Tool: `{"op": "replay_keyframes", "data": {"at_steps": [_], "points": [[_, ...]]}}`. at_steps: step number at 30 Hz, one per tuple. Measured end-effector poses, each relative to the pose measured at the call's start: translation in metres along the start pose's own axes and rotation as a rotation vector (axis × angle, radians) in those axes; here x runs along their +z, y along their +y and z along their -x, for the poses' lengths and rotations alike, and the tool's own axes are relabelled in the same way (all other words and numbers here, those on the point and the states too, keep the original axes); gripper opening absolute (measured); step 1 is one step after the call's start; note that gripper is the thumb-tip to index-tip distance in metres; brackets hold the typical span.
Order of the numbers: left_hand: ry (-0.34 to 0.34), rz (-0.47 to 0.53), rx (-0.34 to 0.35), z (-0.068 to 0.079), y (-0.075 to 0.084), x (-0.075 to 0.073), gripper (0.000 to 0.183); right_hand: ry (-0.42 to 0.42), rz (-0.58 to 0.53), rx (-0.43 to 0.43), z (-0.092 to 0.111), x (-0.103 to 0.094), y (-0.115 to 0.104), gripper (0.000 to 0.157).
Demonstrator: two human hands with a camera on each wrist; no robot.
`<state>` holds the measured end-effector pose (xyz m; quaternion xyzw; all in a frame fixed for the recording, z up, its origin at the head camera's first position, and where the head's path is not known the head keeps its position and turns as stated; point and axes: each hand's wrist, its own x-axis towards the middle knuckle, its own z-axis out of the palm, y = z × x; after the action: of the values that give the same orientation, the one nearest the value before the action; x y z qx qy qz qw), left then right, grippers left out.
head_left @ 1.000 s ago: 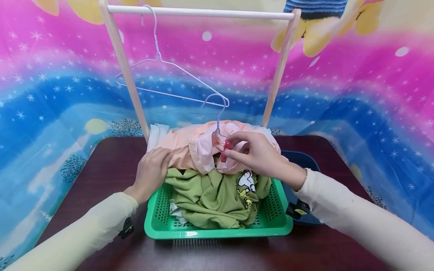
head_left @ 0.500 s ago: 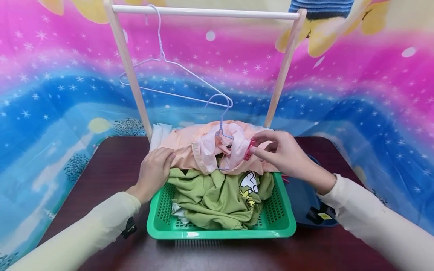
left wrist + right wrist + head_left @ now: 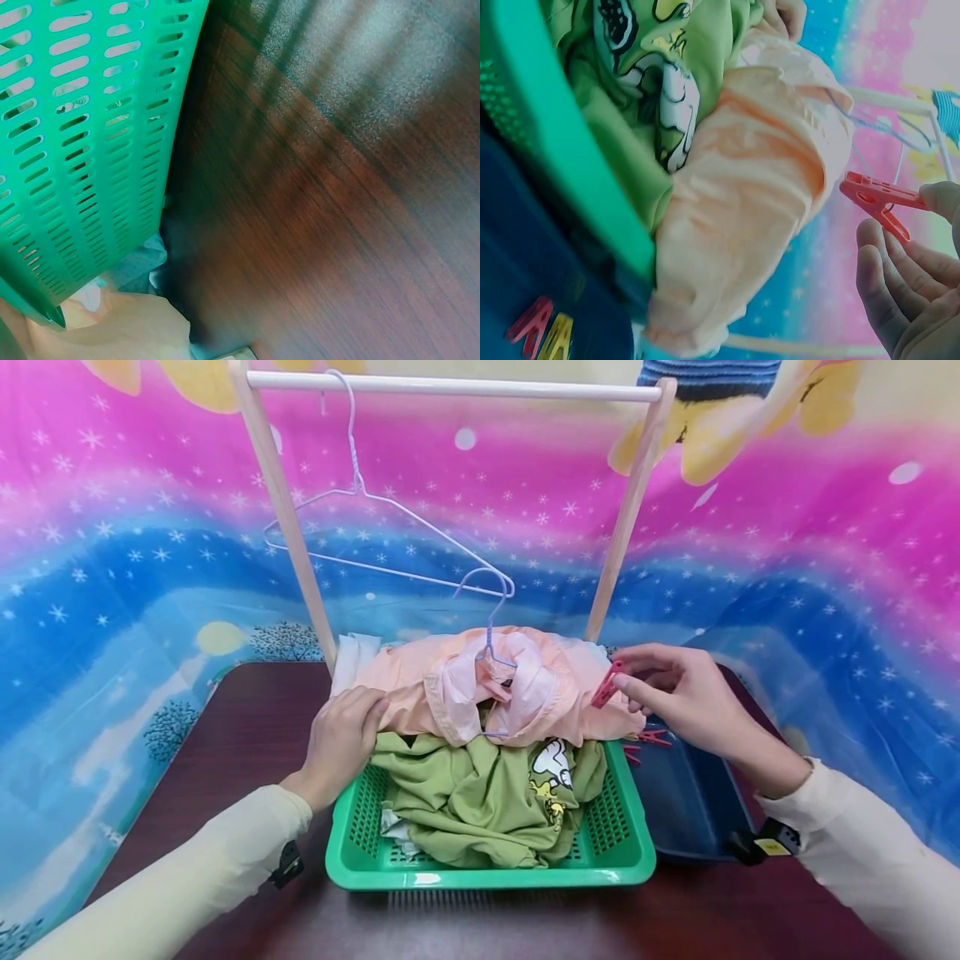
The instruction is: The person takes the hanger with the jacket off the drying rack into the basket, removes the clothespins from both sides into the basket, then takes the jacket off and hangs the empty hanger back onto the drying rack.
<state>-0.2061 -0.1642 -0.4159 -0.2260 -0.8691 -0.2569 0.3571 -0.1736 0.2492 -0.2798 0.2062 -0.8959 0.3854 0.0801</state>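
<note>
My right hand (image 3: 686, 697) pinches a red clothespin (image 3: 607, 685) between thumb and fingers, just off the right side of a peach shirt (image 3: 397, 672). In the right wrist view the clothespin (image 3: 881, 199) is held apart from the cloth. The shirt lies over the far part of a green basket (image 3: 491, 878), with a lilac hanger (image 3: 491, 618) sticking up through its collar. At the shirt's left side, my left hand (image 3: 347, 735) grips the cloth with curled fingers; its fingertips are partly hidden. A green shirt (image 3: 472, 802) with a cartoon print lies in the basket.
A dark blue bin (image 3: 686, 802) holding red clothespins (image 3: 652, 737) and a yellow clothespin (image 3: 557, 337) stands right of the basket. Behind, a rack with a white rail (image 3: 457, 387) carries another hanger (image 3: 390, 497). A printed cloth backdrop surrounds the dark table (image 3: 225, 743).
My right hand has moved right with the red clothespin, from the shirt's collar to its right side, uncovering more of the bin. The left hand has stayed at the shirt's left side.
</note>
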Motion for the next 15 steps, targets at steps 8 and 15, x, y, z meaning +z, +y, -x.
{"op": "replay_keyframes", "data": {"at_steps": [8, 15], "points": [[-0.01, -0.006, -0.01, 0.001, -0.002, 0.0, 0.009, 0.025, 0.055, 0.05, 0.016, -0.018, 0.027, 0.028], [-0.006, 0.002, -0.012, 0.0, -0.001, 0.0, 0.011, -0.011, 0.096, 0.107, 0.025, -0.031, 0.043, 0.024]]}}
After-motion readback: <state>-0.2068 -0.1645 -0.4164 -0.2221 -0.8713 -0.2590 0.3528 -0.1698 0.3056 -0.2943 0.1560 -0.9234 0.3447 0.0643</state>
